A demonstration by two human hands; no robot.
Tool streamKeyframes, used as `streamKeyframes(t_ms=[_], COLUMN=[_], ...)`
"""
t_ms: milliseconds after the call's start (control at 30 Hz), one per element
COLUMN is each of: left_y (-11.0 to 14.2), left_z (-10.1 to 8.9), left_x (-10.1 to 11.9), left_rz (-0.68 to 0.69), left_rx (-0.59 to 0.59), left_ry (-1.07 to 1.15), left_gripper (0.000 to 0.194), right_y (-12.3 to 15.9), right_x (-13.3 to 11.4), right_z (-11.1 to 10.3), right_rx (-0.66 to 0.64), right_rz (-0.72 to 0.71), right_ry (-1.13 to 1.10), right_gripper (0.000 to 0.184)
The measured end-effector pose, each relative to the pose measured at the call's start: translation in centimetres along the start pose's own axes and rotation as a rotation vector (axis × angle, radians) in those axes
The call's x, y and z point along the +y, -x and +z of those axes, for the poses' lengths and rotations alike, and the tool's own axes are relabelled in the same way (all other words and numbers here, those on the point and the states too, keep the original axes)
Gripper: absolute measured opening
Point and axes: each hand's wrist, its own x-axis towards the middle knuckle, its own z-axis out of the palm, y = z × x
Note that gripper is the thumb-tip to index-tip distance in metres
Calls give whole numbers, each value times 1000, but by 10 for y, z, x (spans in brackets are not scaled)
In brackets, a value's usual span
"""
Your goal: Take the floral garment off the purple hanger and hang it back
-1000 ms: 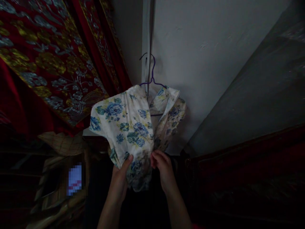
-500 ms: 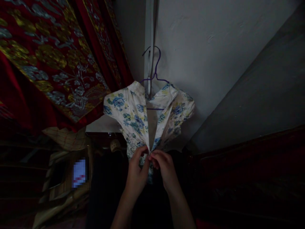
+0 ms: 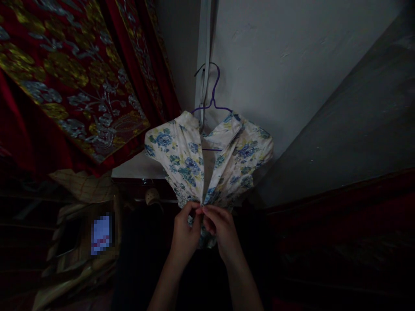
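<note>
A white shirt with blue flowers (image 3: 181, 151) hangs on a purple wire hanger (image 3: 212, 97), hooked on a pale vertical post (image 3: 204, 43) against the wall. My left hand (image 3: 184, 231) and my right hand (image 3: 218, 229) meet at the shirt's front opening. Each hand pinches one front edge of the cloth, thumbs and fingertips pressed together at the middle. The lower hem hangs bunched below my fingers.
A red cloth with gold and silver embroidery (image 3: 71, 77) hangs at the upper left. A pale wall (image 3: 292, 65) is behind the shirt. Dark wooden furniture (image 3: 340, 216) runs along the right. Crumpled bags and fabric (image 3: 81, 242) lie in the dark at the lower left.
My left hand has let go of the bunched left panel and come to the centre. Both front edges are now drawn together and the shirt hangs straighter on the hanger.
</note>
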Motion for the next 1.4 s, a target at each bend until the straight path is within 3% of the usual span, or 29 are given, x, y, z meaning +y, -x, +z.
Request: streamKeyframes(t_ms=[200, 400, 600, 733, 900, 1067, 1200, 1400], left_y=[0, -1, 2, 3, 2, -3, -39, -128], left_z=[0, -1, 1, 6, 7, 1, -13, -30], left_x=[-11, -20, -20, -22, -28, -30, 6, 112], left_rz=[-4, -34, -34, -82, -62, -21, 157, 619], left_rx=[-52, -62, -66, -135, -192, -171, -150, 82], left_ry=[-3, -52, -16, 44, -4, -118, -210, -231], left_gripper=[19, 19, 17, 18, 12, 13, 18, 40], right_y=[-11, -41, -72, -87, -92, -84, -74, -57], right_x=[-22, -57, -98, -129, -161, -166, -159, -169], right_z=[4, 22, 39, 41, 40, 40, 37, 32], right_rx=[23, 41, 20, -4, -40, -86, -61, -118], right_rz=[-61, -234, -430, -476, -518, -563, -598, -657], right_ry=[-41, -9, -28, -34, -26, 16, 55, 140], right_gripper=[34, 32, 33, 33, 28, 25, 23, 25])
